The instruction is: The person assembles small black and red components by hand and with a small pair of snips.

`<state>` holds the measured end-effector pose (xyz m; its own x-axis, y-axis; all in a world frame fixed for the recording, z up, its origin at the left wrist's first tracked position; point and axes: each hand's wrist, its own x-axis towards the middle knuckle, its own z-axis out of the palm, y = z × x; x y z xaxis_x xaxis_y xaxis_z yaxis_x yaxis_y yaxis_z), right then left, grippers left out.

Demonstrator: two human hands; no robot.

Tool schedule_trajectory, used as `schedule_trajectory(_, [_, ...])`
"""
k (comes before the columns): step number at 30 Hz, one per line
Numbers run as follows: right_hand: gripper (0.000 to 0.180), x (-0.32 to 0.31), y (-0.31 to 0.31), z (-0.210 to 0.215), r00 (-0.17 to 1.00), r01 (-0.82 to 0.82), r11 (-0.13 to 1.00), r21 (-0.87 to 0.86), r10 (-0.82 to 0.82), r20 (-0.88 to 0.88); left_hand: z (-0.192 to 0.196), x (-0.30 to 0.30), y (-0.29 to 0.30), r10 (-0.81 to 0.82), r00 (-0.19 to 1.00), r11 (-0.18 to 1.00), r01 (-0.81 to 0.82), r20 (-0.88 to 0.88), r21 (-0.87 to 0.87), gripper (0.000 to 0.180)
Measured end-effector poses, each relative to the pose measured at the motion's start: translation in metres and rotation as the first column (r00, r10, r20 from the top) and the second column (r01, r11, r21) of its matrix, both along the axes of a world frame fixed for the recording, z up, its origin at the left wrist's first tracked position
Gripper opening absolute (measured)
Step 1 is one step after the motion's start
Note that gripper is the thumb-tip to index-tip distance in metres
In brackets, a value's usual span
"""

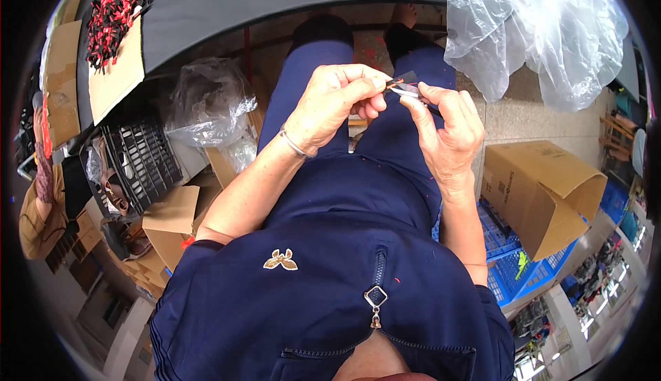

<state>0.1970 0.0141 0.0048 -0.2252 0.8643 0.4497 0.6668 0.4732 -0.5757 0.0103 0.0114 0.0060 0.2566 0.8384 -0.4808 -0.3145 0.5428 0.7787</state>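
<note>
Both hands pinch a small dark clip (407, 86) above the lap: left hand (335, 106) grip clamped on it, right hand (447, 130) fingertips too. Slack pinch could likely drop it onto the lap.

A single head-worn fisheye view looks steeply down the person's own torso onto the lap, close enough that the fingers (413, 109) sit near the centre. Beyond the fingers lies the bench (275, 2) edge; straight lines bend toward the rim.

Open brown cardboard box (540, 192) at right, flattened brown cardboard (117, 71) at left
</note>
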Motion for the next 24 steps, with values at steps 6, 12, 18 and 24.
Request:
schedule_trajectory(6, [0.021, -0.002, 0.002, 0.002, 0.996, -0.001, 0.999, 0.054, -0.004, 0.086, 0.002, 0.000, 0.001, 0.028, 0.996, 0.996, -0.021, 0.090, -0.081, 0.020])
schedule_trajectory(12, [0.020, -0.002, 0.003, 0.000, 0.997, 0.008, 0.999, -0.037, -0.005, 0.083, -0.006, -0.001, 0.000, 0.029, 0.993, 0.994, -0.016, 0.117, -0.110, 0.021])
schedule_trajectory(18, [0.017, -0.004, 0.000, -0.003, 0.999, 0.032, 0.996, -0.078, -0.034, -0.032, -0.008, 0.002, 0.000, 0.025, 0.990, 0.996, -0.013, 0.138, -0.087, 0.020])
schedule_trajectory(24, [0.017, 0.005, 0.001, -0.005, 0.962, 0.089, 0.948, -0.305, -0.161, -0.222, -0.005, 0.005, -0.001, 0.040, 0.997, 0.995, -0.033, 0.069, -0.096, 0.022])
